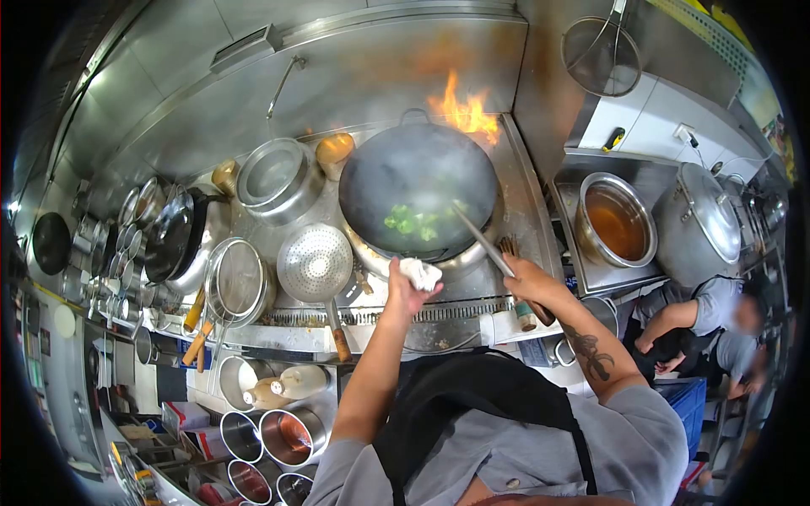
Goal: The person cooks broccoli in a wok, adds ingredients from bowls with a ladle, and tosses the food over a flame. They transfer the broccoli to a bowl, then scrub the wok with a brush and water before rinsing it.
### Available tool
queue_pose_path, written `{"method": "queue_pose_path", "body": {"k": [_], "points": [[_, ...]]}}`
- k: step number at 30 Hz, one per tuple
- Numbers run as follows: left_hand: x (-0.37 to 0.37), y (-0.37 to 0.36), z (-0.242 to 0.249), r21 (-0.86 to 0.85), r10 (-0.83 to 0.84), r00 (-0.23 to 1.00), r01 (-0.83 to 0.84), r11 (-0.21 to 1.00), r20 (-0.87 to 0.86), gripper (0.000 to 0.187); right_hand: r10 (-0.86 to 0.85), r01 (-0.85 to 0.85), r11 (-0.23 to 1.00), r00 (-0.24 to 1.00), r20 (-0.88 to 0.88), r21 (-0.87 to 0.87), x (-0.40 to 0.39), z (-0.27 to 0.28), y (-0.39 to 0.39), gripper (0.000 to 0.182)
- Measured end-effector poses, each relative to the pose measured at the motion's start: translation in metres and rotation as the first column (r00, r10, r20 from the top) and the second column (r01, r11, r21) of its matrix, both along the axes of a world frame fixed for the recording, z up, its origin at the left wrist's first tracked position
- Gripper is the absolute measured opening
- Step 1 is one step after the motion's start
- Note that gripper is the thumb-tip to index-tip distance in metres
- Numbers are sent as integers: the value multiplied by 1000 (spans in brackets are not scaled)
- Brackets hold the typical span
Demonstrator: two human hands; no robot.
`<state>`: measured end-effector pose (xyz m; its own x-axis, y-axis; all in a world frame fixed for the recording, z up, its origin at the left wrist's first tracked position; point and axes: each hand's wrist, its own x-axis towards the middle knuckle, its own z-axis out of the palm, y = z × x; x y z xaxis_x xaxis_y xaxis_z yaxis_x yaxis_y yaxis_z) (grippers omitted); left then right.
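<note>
The right hand (531, 284) wraps tightly round a long-handled metal utensil (483, 242), reaching bright-green pieces (410, 221) inside the round dark metal wok (405, 164). The left hand (406, 291) loosely clasps a crumpled white cloth (420, 274) near the rim, probably against heat.

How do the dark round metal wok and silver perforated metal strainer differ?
The dark round metal wok is larger than the silver perforated metal strainer. The wok holds green vegetable pieces; the strainer shows bare holes. The wok has a loop handle; the strainer, a long one with wooden grip. Both have round rims.
</note>
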<state>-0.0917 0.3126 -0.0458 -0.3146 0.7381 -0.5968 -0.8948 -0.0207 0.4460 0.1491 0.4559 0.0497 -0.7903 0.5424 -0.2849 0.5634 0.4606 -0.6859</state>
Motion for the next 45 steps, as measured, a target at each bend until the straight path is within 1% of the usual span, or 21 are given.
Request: {"method": "queue_pose_path", "body": {"k": [1,2,5,6,8,11,13,15,16,17,19,23,24,27,28,29,31,34,37,41,45], "points": [[-2,12,-1,11,-5,1000,5,1000,15,65,31,-34,972,999,16,233,0,-4,3,56],[-3,24,-1,-47,27,999,-25,999,42,64,-51,17,965,991,125,262,-10,-11,2,54],[-4,36,1,-79,55,998,-53,995,17,63,-99,82,939,995,33,335,-40,-57,-3,62],[-7,32,0,-46,43,998,-41,998,36,48,-105,88,937,994,33,338,-44,-50,-10,62],[-16,28,-29,-1,73,996,-73,997,-49,40,-53,38,983,996,-78,-178,-47,-23,-23,57],[-17,28,-21,31,156,985,-154,988,-77,19,-5,-46,950,987,-163,-309,-17,-14,-15,62],[-28,38,-34,-9,109,994,-109,994,12,16,2,-9,972,1000,-31,-235,-6,-8,-4,64],[-44,43,-45,-23,15,1000,-15,1000,27,14,100,-97,922,995,11,375,-1,-15,5,56],[-46,44,-42,-39,-80,996,82,996,45,13,16,-70,939,987,161,335,-11,10,-4,56],[-46,46,-41,-91,-28,997,35,995,71,12,17,-73,941,986,168,329,-18,8,-1,56],[-29,41,-29,-123,47,999,-44,991,27,10,-59,-53,862,977,203,505,-24,-6,5,48],[34,-5,47,-27,56,990,-53,998,127,13,138,-174,893,984,116,415,8,42,9,47],[35,-4,49,-46,89,992,-86,995,88,14,223,-192,871,975,-16,452,20,31,16,53],[7,19,16,-10,107,993,-106,994,46,16,327,-303,876,945,-1,374,34,67,15,54],[21,13,43,-35,123,992,-122,992,36,16,301,-344,892,936,183,292,39,99,4,55],[40,0,72,-70,134,991,-132,989,26,16,478,-427,811,878,-32,399,56,94,13,55],[43,-3,70,-13,59,996,-59,998,64,14,464,-459,874,886,8,159,61,117,9,59],[23,7,42,101,108,992,-114,988,63,11,389,-419,899,897,210,129,55,124,-5,60],[40,-11,61,-37,46,999,-45,998,21,10,482,-521,826,851,210,215,68,144,-1,63],[31,-5,58,-34,72,994,-69,997,81,10,425,-474,860,870,252,187,43,101,22,59],[38,-19,-18,64,62,998,-63,996,10,12,248,-325,873,937,245,362,18,56,26,55]]}}
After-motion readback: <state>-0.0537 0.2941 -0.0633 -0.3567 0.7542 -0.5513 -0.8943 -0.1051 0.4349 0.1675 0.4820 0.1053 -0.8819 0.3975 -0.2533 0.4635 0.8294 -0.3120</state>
